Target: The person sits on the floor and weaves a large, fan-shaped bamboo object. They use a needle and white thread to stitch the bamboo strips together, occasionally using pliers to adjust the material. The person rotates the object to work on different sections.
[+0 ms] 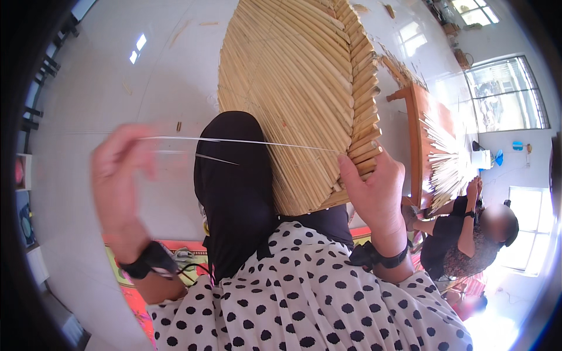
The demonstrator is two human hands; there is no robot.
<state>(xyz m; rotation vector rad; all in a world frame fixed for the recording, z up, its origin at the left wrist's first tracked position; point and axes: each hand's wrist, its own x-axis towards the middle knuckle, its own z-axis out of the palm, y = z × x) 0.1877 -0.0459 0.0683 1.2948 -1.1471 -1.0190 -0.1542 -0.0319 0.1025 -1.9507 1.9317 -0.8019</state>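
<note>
A large panel of straw-coloured reed stalks leans across my lap, its slanting stalks laid side by side and a thick row of stalk ends along the right edge. My right hand is closed on that edge near its lower right, the thumb on the front face. A thin white strand runs taut from there to my left hand. That hand is raised left of my knee and blurred by motion, its fingers pinched on the strand. Below hangs a second thin length, its end tapering over my dark trouser leg.
Right of the panel stands a low reddish-brown wooden table with a fan of pale sticks. Another person sits beside it. Stalk scraps lie on the pale tiled floor. A patterned mat is under me.
</note>
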